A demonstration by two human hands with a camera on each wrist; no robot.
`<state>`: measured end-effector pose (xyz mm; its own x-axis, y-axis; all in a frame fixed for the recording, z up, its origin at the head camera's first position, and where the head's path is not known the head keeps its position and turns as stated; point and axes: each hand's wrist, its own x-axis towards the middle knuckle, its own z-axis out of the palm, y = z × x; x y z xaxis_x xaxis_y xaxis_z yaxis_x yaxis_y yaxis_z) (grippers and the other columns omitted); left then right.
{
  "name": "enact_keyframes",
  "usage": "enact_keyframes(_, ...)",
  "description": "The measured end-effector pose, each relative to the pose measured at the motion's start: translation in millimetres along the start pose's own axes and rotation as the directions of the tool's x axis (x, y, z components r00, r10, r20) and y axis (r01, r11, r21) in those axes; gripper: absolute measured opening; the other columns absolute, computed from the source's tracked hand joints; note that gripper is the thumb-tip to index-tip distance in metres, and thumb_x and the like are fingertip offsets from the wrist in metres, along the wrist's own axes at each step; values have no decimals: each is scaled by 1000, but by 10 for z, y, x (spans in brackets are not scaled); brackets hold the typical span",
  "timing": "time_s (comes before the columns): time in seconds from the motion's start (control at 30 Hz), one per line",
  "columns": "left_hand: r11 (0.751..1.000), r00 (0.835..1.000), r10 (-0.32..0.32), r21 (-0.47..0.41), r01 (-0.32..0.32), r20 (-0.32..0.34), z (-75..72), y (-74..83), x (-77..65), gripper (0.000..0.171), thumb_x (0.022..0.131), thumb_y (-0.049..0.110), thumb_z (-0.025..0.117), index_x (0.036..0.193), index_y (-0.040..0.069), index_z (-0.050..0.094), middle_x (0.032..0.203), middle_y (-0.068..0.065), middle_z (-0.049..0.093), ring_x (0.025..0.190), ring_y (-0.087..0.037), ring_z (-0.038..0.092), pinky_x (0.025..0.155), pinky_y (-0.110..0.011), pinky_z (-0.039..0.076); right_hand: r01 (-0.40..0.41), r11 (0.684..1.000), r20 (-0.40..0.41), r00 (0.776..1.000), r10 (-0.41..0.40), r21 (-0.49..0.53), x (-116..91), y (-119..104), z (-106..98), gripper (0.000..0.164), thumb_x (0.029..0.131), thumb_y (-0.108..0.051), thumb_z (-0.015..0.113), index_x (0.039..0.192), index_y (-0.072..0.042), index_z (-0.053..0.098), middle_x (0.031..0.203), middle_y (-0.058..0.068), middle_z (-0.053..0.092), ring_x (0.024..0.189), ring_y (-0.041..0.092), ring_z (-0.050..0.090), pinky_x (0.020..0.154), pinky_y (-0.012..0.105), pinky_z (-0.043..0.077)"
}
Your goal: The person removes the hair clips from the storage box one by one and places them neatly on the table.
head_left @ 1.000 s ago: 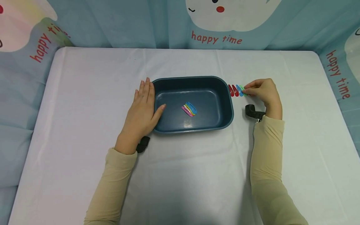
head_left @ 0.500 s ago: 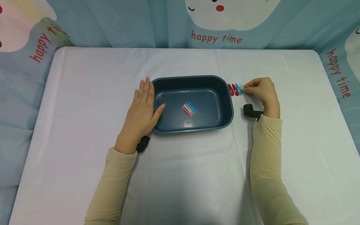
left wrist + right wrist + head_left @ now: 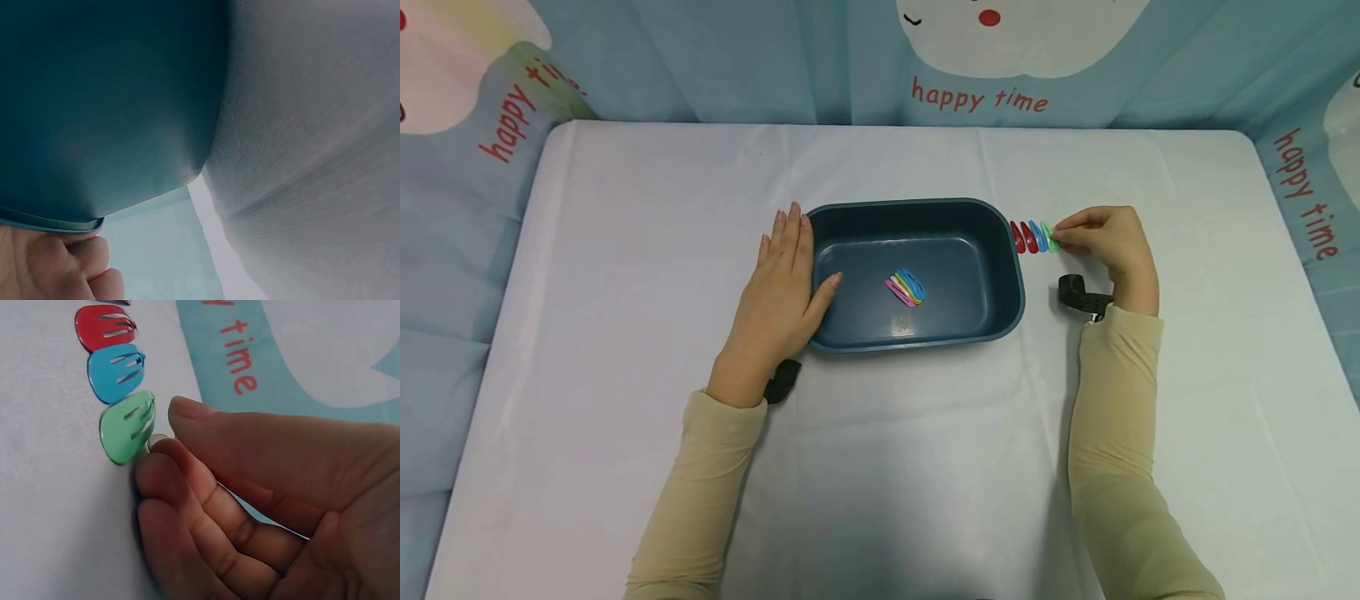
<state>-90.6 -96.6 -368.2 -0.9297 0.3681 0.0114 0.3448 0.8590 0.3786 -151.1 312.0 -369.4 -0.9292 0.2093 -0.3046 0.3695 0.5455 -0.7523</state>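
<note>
A dark blue plastic basin (image 3: 857, 321) sits mid-table. My left hand (image 3: 775, 304) rests along its left side, fingers extended and thumb over the rim; the left wrist view shows fingers (image 3: 69, 265) at the rim. Right of the basin, snap hair clips lie in a row: two red ones, a blue clip (image 3: 117, 374) and a green clip (image 3: 128, 428) at the near end. My right hand (image 3: 1112, 242) is at that end, with fingertips beside the green clip and a gap between thumb and index finger. Nothing shows pinched between them.
Inside the basin lies a small overlapping bunch of hair clips (image 3: 912, 285) in blue, yellow, white and pink. White cloth (image 3: 895, 467) covers the table. A blue printed curtain (image 3: 737, 58) hangs behind and along the sides. Black wrist cameras (image 3: 1078, 293) sit under both wrists.
My right hand shifts slightly left, then back right, and its fingertips now leave more of the green clip showing. The left hand and basin stay put.
</note>
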Motion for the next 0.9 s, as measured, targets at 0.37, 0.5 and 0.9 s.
enact_keyframes(0.37, 1000, 1000, -5, -3, 5, 7, -15, 15, 0, 74, 101, 45, 30, 148, -5, 2, 156, -15, -8, 142, -25, -11, 113, -41, -2, -2, 994, 8, 1000, 2, 113, -12, 10, -36, 9, 84, -13, 72, 75, -16, 74, 66, -12, 65, 61, 3, 62, 61, 15, 49)
enact_keyframes(0.5, 1000, 1000, -8, -5, 8, 12, -15, 18, -2, 74, 101, 45, 30, 148, -5, 2, 156, -14, -9, 142, -24, -12, 113, -41, -3, 9, 989, 11, 1000, -10, 148, -21, -1, -38, 13, 84, -11, 71, 73, -17, 73, 66, -11, 65, 60, 4, 63, 61, 14, 49)
enact_keyframes(0.9, 1000, 1000, -1, -15, 1, -5, -8, 15, -5, 74, 101, 44, 30, 148, -5, 2, 156, -15, -8, 143, -26, -10, 113, -41, -2, 74, 974, -5, 997, -75, 213, -90, -117, -47, 17, 84, -6, 70, 71, -17, 73, 69, -11, 66, 61, 3, 62, 60, 14, 49)
